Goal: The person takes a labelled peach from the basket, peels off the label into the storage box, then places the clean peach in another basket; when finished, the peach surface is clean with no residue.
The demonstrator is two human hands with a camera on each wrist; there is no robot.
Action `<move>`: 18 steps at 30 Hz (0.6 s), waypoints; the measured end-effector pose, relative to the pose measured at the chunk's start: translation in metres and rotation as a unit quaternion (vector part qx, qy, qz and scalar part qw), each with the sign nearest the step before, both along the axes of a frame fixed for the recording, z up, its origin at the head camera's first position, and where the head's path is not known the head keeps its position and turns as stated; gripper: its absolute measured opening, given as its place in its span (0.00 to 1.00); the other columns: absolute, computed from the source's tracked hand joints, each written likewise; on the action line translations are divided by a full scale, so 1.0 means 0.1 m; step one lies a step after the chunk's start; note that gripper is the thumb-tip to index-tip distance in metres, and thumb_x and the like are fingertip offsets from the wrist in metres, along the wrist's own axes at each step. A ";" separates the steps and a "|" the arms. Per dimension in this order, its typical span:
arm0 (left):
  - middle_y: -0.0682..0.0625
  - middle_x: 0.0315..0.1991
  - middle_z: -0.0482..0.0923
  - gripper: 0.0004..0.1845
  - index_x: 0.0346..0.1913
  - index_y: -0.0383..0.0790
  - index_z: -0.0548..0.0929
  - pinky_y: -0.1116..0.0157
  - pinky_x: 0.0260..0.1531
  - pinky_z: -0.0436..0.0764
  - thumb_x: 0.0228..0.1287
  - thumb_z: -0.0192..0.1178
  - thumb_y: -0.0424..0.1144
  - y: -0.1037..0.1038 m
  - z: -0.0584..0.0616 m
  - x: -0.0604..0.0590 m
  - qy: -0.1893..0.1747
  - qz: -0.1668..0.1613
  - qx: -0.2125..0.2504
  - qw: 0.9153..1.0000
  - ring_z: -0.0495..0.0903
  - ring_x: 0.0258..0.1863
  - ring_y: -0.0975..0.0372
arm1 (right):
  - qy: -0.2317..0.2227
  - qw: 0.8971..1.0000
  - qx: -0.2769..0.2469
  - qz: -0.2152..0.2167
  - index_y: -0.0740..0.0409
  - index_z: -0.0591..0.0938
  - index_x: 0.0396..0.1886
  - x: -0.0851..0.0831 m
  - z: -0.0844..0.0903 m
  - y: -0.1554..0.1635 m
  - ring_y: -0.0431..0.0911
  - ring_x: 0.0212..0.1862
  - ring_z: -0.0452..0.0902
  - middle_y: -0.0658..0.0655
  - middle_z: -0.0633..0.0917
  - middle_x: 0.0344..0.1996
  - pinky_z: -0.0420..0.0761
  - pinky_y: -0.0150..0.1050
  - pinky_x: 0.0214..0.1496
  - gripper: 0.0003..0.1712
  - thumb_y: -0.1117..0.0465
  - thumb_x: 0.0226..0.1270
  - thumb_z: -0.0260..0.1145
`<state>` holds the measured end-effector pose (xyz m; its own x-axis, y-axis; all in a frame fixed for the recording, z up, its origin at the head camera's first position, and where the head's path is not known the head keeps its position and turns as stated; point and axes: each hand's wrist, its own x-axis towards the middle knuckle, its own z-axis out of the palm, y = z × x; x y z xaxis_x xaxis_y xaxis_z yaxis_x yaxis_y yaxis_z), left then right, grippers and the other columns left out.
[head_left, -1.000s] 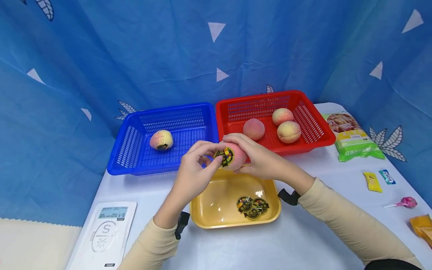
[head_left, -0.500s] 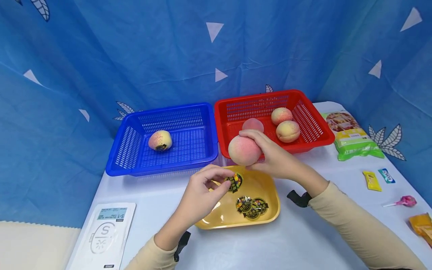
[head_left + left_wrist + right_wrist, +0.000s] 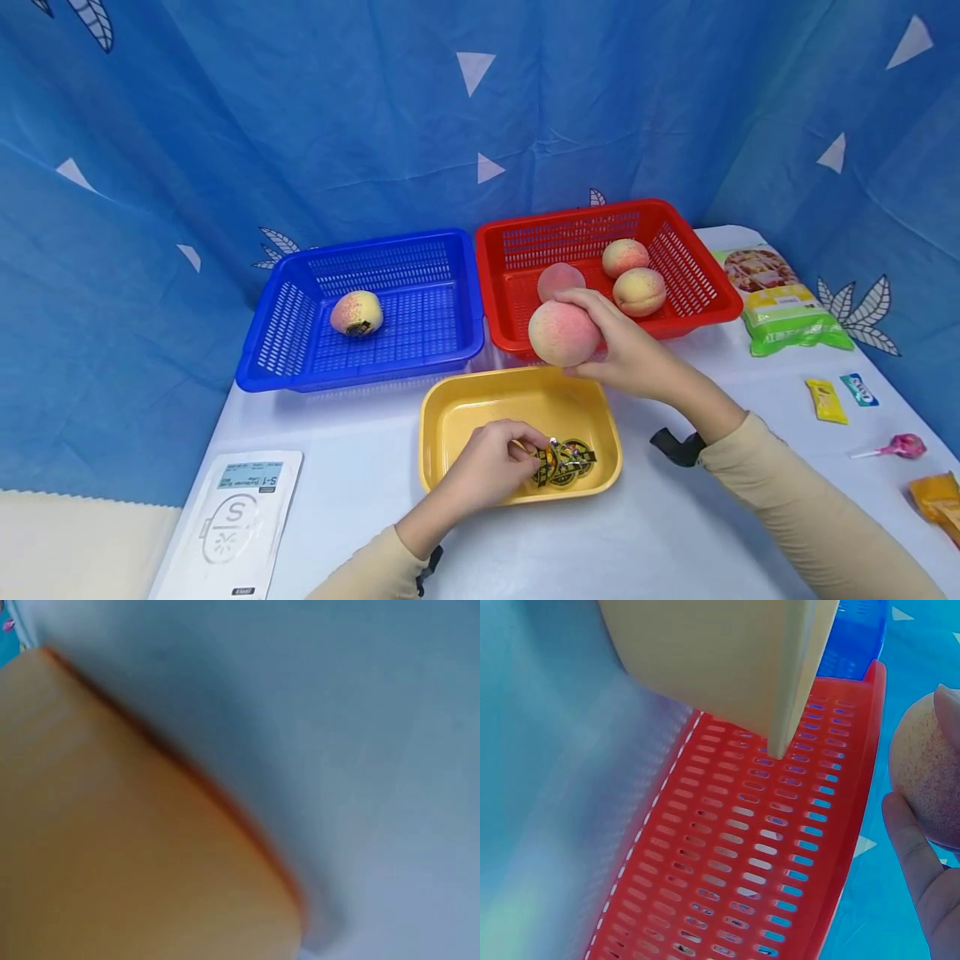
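Observation:
My right hand (image 3: pixel 626 350) grips a pink and cream peach (image 3: pixel 564 333) above the back right of a yellow tray (image 3: pixel 465 392); no sticker shows on its visible side. My left hand (image 3: pixel 498 462) reaches low into the tray, thumb and fingertips pinching a black and gold sticker (image 3: pixel 545 467) at the little pile of similar stickers (image 3: pixel 577 457). Its fingertips partly cover that pile. In the right wrist view the peach (image 3: pixel 926 772) shows between thumb and finger. The left wrist view shows only the tray's blurred outer wall (image 3: pixel 150 847) and the table.
A blue basket (image 3: pixel 472 350) with one stickered peach (image 3: pixel 357 313) stands back left. Next to it, a red basket (image 3: pixel 723 312) holds three peaches. At right lie a green food bag (image 3: pixel 783 308), small candies (image 3: pixel 827 402) and a lollipop (image 3: pixel 906 447); a white packet (image 3: pixel 228 525) lies left.
The hands have moved apart. My left hand has taken the sticker from the peach down to the pile in the tray. My right hand has shifted slightly right with the peach.

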<state>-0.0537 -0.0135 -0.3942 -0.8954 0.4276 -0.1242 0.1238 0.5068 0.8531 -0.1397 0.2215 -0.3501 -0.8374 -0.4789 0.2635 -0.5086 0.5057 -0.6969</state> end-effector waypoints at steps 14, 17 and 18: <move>0.55 0.45 0.82 0.11 0.46 0.50 0.88 0.63 0.38 0.81 0.60 0.68 0.38 0.01 0.01 -0.04 0.181 -0.010 -0.212 0.960 0.78 0.45 0.61 | 0.007 1.000 -0.016 -0.020 0.49 0.64 0.71 0.00 -0.07 0.10 0.49 0.70 0.65 0.52 0.70 0.68 0.70 0.58 0.70 0.51 0.64 0.50 0.81; 0.53 0.48 0.81 0.13 0.49 0.48 0.87 0.59 0.46 0.81 0.62 0.66 0.41 -0.05 0.13 -0.09 0.228 0.018 -0.201 0.953 0.77 0.49 0.58 | 0.003 0.999 -0.021 -0.040 0.49 0.64 0.72 0.01 -0.08 0.16 0.49 0.68 0.67 0.52 0.70 0.67 0.73 0.59 0.68 0.51 0.64 0.50 0.81; 0.52 0.49 0.81 0.14 0.51 0.48 0.86 0.58 0.48 0.81 0.62 0.66 0.41 -0.08 0.18 -0.12 0.245 0.030 -0.196 0.949 0.76 0.50 0.57 | 0.000 0.998 -0.025 -0.049 0.49 0.63 0.72 0.00 -0.08 0.18 0.48 0.67 0.67 0.52 0.71 0.67 0.74 0.58 0.67 0.51 0.64 0.50 0.80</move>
